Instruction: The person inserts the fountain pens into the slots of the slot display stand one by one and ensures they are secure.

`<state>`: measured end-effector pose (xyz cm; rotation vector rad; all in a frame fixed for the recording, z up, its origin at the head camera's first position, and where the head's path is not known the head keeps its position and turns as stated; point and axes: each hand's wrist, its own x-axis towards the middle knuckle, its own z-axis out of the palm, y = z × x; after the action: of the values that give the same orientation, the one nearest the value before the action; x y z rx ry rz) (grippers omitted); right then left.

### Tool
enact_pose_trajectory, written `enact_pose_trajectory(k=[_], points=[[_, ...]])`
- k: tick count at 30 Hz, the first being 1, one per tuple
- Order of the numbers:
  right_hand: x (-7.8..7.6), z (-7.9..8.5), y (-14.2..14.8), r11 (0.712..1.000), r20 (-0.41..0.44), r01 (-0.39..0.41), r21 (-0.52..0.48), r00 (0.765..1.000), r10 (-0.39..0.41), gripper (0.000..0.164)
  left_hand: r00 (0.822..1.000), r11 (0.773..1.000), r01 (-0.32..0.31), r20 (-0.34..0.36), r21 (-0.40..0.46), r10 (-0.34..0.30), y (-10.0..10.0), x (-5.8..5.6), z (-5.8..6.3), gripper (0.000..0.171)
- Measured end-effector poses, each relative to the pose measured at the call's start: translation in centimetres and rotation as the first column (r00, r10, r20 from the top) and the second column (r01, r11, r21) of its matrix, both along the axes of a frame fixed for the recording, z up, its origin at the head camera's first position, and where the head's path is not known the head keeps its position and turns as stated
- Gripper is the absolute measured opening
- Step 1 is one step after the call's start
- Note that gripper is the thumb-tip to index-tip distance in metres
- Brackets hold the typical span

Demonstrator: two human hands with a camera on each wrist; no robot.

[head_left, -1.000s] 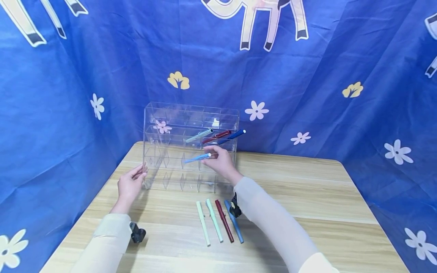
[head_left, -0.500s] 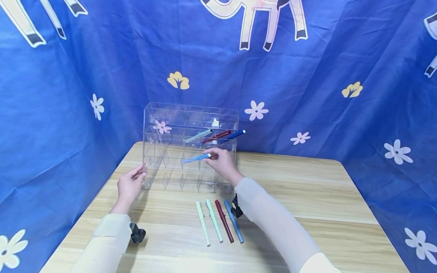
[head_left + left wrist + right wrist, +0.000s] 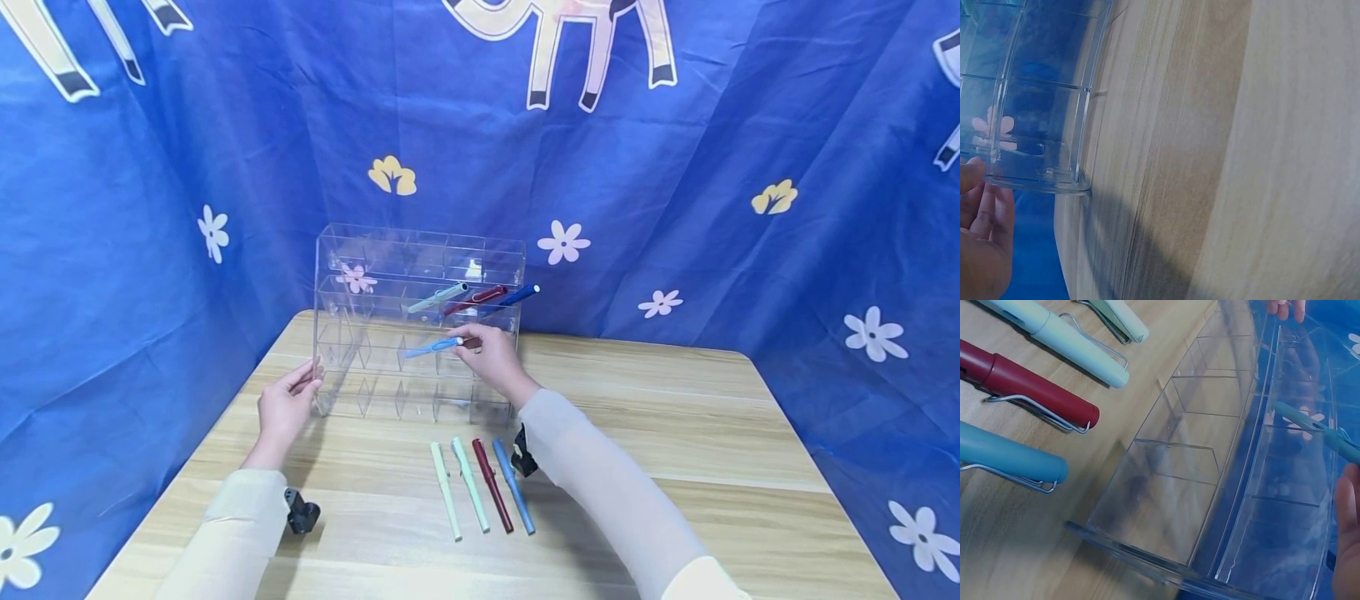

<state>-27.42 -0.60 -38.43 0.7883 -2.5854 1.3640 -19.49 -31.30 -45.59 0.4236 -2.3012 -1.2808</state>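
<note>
A clear acrylic pen rack (image 3: 423,271) with tiers of small compartments stands towards the back of the table. My left hand (image 3: 288,404) holds the rack's left side panel between thumb and fingers, as the left wrist view also shows at the rack's edge. My right hand (image 3: 491,360) is at the rack's right half, fingertips pinching the white-tipped end of a light blue pen (image 3: 430,349). That pen slants in a middle tier; its other end points left. In the right wrist view the pen's far end is cut off by the frame.
Higher in the rack lean a pale green pen (image 3: 438,297), a dark red pen (image 3: 476,300) and a dark blue pen (image 3: 512,301). On the table (image 3: 675,433) in front lie two mint pens (image 3: 447,492), another dark red pen (image 3: 493,486) and a blue pen (image 3: 514,487).
My right hand has shifted slightly right along the light blue pen towards its white-tipped end, fingers drawn closer together. The pen, my left hand and the rack look unmoved.
</note>
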Motion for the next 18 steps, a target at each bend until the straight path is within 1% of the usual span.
enact_pose_trajectory(k=[3,7,10,14,18], points=[[0.05,0.0,0.0,1.0,0.006,-0.003,-0.005,1.0,0.003,0.022,1.0,1.0,0.003,0.0,0.01,-0.003,-0.05,-0.02,-0.07,0.036],[0.04,-0.22,0.07,1.0,0.033,-0.014,-0.027,0.999,0.015,0.029,1.0,1.0,0.004,-0.001,0.017,-0.004,-0.06,-0.06,-0.14,0.036],[-0.01,-0.36,0.15,0.999,0.038,-0.025,-0.046,0.999,0.027,0.032,1.0,1.0,0.005,0.002,0.021,-0.005,-0.08,-0.08,-0.14,0.036],[-0.04,-0.33,0.17,0.999,0.004,-0.025,-0.035,1.0,0.025,0.028,1.0,0.999,0.007,0.005,0.034,-0.007,-0.08,-0.09,-0.12,0.036],[-0.03,-0.28,0.1,1.0,-0.017,-0.015,-0.017,1.0,0.015,0.025,1.0,1.0,0.007,0.008,0.03,-0.007,-0.05,-0.04,-0.06,0.036]])
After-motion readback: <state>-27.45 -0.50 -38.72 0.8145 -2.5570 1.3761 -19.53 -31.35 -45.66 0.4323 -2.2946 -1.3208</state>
